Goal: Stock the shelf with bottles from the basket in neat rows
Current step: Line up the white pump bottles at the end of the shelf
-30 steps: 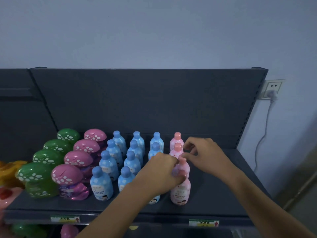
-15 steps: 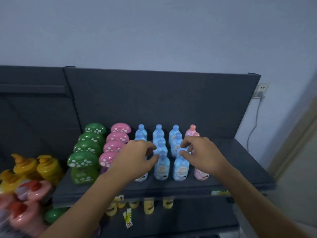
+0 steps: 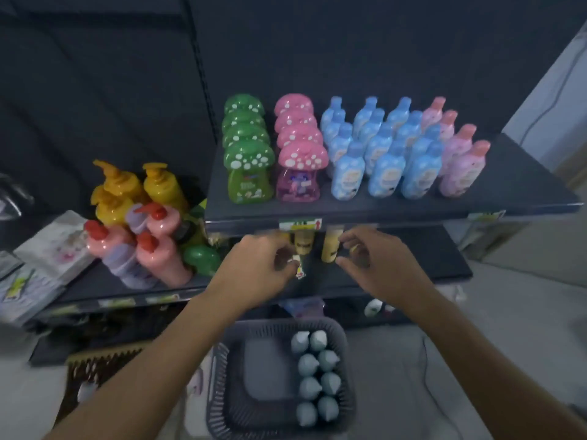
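Grey-blue bottles stand in two short columns along the 3 o'clock side of the basket, which sits on the floor at 6 o'clock. At 12 o'clock from it, both hands hover in front of the shelf edge. The left hand is blurred with its fingers curled in. A small tag shows at its fingertips, and I cannot tell whether they pinch it. The right hand has thumb and fingers loosely curved, a narrow gap between them and nothing in it. On the shelf, rows run front to back: pink bottles at 3 o'clock, then blue bottles, pink mushroom bottles and green mushroom bottles. Pump bottles stand on a lower level at 9 o'clock.
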The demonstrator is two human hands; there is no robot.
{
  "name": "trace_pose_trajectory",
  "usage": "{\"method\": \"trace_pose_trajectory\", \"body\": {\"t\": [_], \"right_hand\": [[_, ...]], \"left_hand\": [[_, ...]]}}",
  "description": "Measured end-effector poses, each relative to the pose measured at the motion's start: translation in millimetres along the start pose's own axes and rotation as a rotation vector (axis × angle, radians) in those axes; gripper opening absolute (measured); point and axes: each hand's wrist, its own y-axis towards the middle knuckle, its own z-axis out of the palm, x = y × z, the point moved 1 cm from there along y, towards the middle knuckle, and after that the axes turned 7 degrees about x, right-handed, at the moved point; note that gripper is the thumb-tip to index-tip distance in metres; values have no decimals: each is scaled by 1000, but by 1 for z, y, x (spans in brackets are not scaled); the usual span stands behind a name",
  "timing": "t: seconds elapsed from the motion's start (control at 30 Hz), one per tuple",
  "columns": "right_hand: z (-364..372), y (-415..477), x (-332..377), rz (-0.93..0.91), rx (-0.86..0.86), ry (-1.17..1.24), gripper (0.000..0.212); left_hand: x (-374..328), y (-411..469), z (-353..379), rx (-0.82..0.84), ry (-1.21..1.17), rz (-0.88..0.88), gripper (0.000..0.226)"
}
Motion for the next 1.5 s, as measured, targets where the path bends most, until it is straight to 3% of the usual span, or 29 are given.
{"method": "trace_pose_trajectory", "body": {"t": [0.17, 0.4, 0.63, 0.8, 1.1, 1.3, 1.5], "right_hand": [[103, -33, -26, 66, 156, 71, 29], [239, -52, -91, 106, 378, -68, 31], [340, -31, -146, -51, 394, -243, 45], [372, -30, -161, -128, 469, -293, 34], [350, -22, -153, -172, 452, -301, 26], [261, -17, -98, -128, 311, -250, 29], [135, -13, -41, -39, 166, -237, 36]], "left_hand": [[58, -41, 99, 150, -30, -103, 26], [107, -68, 263, 344, -73, -180, 28], [122, -52, 378, 370, -136, -163, 48], [131, -47, 416, 372, -83, -144, 45], [134, -45, 389, 301, 16, -126, 34], [111, -42, 285, 263, 78, -114, 34], [76, -39, 161, 164, 165, 36, 37]]}}
